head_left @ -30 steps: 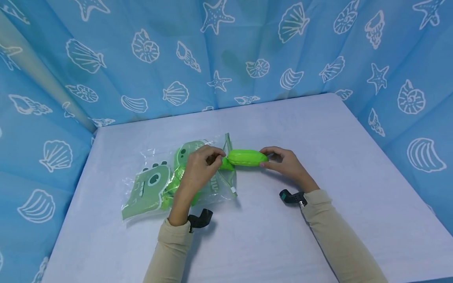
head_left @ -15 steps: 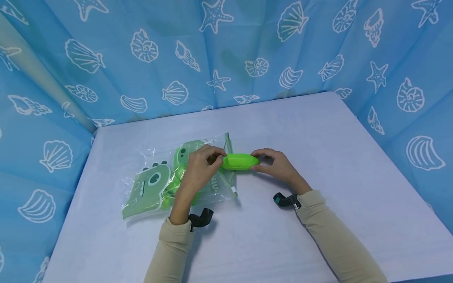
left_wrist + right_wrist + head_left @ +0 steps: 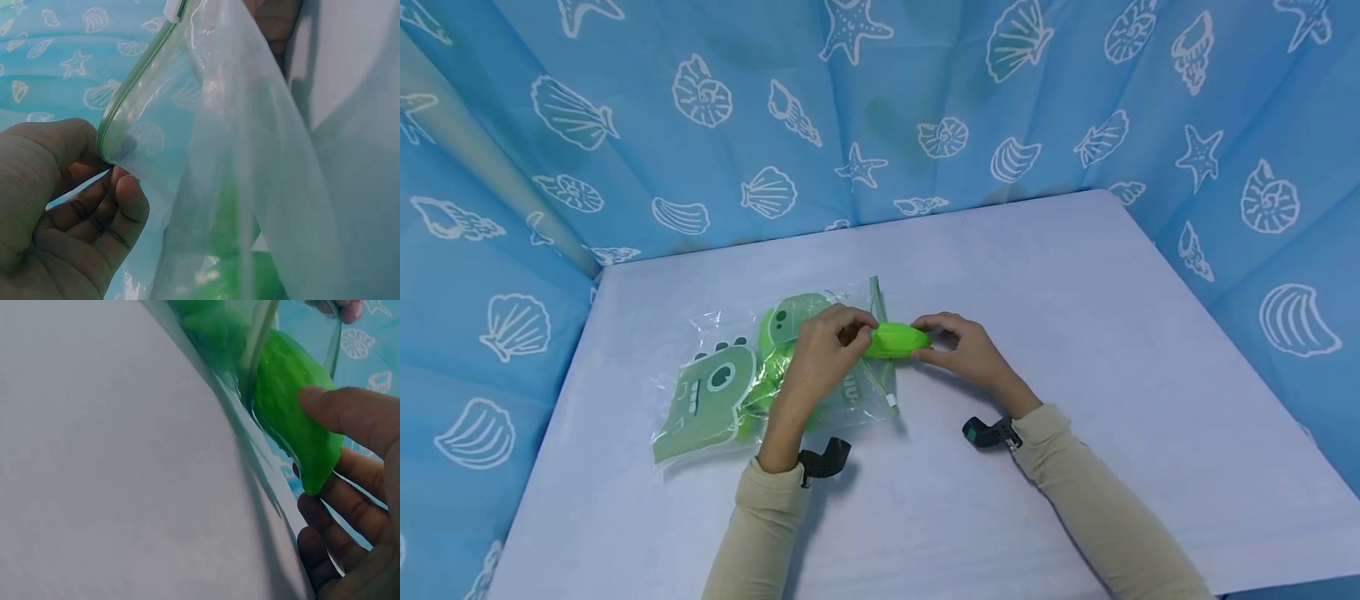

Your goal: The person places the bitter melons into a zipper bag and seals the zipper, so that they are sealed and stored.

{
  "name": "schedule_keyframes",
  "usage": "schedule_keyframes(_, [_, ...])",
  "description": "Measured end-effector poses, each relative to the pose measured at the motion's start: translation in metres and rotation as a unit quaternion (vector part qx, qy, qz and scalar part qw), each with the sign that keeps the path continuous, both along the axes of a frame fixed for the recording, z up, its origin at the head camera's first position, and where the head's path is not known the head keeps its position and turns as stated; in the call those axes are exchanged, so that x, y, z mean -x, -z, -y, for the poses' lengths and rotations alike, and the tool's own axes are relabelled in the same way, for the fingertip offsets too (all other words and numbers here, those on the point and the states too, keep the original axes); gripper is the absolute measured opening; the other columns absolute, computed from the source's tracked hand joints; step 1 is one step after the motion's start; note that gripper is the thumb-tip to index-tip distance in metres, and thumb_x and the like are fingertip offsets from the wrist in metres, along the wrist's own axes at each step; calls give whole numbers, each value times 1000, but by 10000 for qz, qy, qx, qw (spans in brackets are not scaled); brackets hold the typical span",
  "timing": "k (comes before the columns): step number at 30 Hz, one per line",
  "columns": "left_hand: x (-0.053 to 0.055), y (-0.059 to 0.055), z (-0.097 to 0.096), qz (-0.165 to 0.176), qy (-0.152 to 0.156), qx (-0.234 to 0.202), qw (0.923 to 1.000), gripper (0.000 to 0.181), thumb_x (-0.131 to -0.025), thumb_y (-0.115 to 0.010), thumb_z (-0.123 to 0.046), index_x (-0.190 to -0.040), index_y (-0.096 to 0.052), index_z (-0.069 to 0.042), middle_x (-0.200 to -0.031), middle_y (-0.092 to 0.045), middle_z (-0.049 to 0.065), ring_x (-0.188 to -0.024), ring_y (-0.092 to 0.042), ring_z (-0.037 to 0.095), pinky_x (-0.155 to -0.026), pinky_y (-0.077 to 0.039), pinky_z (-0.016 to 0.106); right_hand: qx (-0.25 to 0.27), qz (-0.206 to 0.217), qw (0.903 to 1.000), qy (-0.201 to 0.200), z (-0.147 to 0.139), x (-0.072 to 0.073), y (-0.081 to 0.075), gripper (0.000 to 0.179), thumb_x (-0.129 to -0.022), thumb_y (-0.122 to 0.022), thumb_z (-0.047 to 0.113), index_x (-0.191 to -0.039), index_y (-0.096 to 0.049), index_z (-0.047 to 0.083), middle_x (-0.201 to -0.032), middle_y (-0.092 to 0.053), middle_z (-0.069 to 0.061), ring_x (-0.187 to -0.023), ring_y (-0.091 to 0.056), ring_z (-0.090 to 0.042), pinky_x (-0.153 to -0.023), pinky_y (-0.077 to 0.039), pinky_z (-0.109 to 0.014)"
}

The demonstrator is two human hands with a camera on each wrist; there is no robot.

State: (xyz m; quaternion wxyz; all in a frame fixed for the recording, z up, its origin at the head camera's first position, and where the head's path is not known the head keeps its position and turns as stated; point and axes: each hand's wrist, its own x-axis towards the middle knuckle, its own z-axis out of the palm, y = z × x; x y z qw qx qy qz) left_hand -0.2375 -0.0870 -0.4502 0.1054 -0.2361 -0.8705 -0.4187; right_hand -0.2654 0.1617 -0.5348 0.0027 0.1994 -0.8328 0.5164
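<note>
My left hand (image 3: 823,354) pinches the mouth edge of a clear zip bag (image 3: 703,408) with a green cartoon monster print. In the left wrist view, the green zip strip (image 3: 134,78) runs up from its thumb and fingertips. Between thumb and fingers, my right hand (image 3: 962,350) grips the outer end of a bumpy, bright green toy bitter melon (image 3: 297,406). The right wrist view has its far part inside the bag's mouth, with the pointed tip sticking out by the fingers. More green items (image 3: 767,375) lie inside the bag, partly hidden by the print and my left hand.
A white cloth-covered table (image 3: 1075,292) lies under the bag and both forearms. Blue curtains (image 3: 880,108) with white shell and starfish prints stand along its back and sides. A white zip slider (image 3: 892,401) sits at the near end of the bag's mouth.
My right hand has moved left, sliding the toy bitter melon farther into the bag's mouth, so less of it shows. My left hand keeps its pinch on the bag's edge.
</note>
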Motion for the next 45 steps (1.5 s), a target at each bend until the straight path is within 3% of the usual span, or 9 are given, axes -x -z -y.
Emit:
schedule_keyframes(14, [0,0,1,9,-7,61,10000,17,-94,-60,-5,-102,-75,-7,-90,-66,3,-71,-55,14,-62,-48,30,-39,-281,9995,-122,22,4,-1,45,-87,-80,29,-129,-68,19,-127,-64,3,-117,-53,-18,-88,-46,-40])
schedule_keyframes(23, [0,0,1,-36,7,69,10000,16,-94,-61,-5,-102,-75,-7,-90,-66,2,-70,-55,13,-62,-48,30,267,-227,9993,-126,34,5,1,43,-86,-80,27,-126,-68,15,-125,-64,0,-114,-54,-20,-91,-46,-43])
schedule_keyframes(45, [0,4,-6,16,49,31,10000,16,-95,-61,-5,-102,-75,-7,-92,-67,2,-72,-56,13,-63,-49,29,265,-256,9993,61,53,3,1,41,-88,-79,27,-126,-69,15,-127,-64,0,-116,-54,-20,-93,-48,-43])
